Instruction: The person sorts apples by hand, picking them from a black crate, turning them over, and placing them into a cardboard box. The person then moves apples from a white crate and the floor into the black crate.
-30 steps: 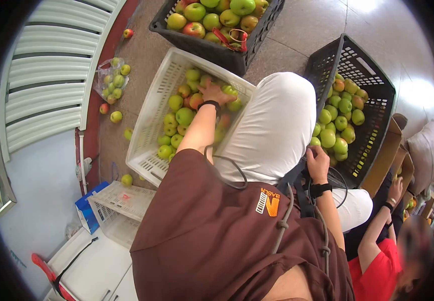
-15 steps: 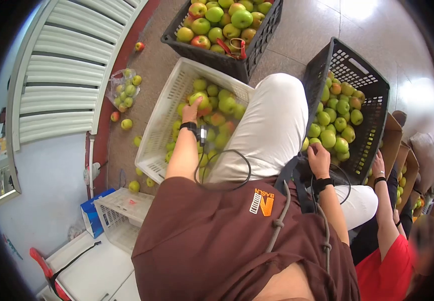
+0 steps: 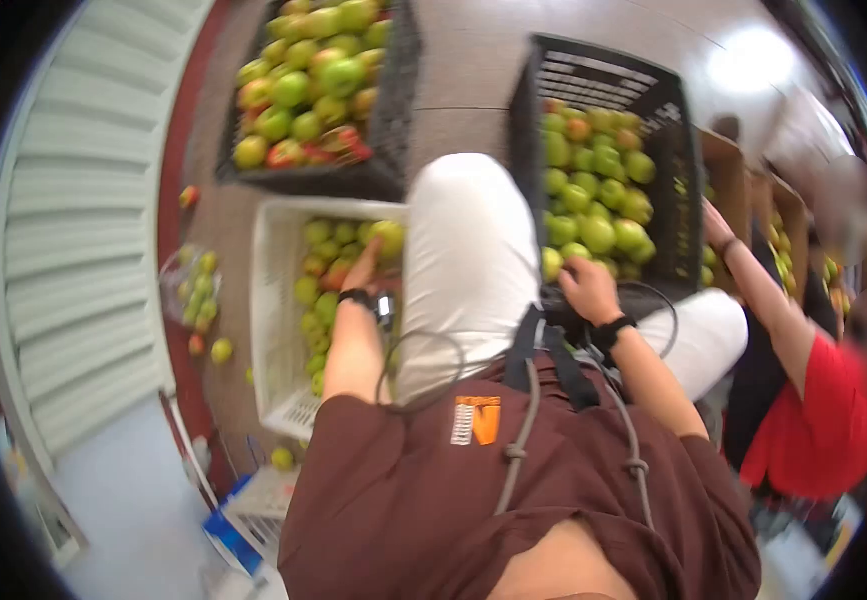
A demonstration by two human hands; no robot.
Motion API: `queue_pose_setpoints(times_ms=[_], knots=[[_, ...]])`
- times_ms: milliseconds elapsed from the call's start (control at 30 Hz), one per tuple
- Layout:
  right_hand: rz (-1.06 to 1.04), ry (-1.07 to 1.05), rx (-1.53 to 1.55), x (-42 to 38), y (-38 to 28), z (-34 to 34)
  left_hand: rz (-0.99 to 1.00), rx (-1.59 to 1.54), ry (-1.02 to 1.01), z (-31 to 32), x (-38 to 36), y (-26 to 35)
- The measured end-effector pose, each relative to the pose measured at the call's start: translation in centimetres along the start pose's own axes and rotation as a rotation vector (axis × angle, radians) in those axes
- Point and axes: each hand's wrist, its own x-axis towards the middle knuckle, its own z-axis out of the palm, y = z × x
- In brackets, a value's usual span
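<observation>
My left hand (image 3: 361,270) is closed around a green apple (image 3: 387,238), held at the inner right side of the white plastic crate (image 3: 271,300), beside my knee. More green and reddish apples (image 3: 321,300) lie in that crate. At the near edge of a black crate (image 3: 608,65), my right hand (image 3: 590,288) has its fingers curled. A yellow-green apple (image 3: 551,263) sits right by those fingertips; what they grip, if anything, is hidden. Many green apples (image 3: 598,200) fill the lower part of the black crate.
Another black crate (image 3: 353,182) full of apples, with a red-handled tool (image 3: 348,145) on top, stands ahead. A bag of apples (image 3: 198,290) and loose apples lie on the floor at left. On the right, a red-sleeved person's arm (image 3: 763,275) reaches toward cardboard boxes (image 3: 723,175).
The view has turned and shifted, so the crates appear further left. My left hand, with the apple, has moved toward the right side of the white crate, near my knee. My right hand stays by the black crate.
</observation>
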Motion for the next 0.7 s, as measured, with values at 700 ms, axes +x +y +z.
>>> queue_pose_setpoints(times_ms=[700], knots=[[0.069, -0.035, -0.028, 0.1, -0.2, -0.4, 0.409, -0.577, -0.017, 2.3, 0.4, 0.7]])
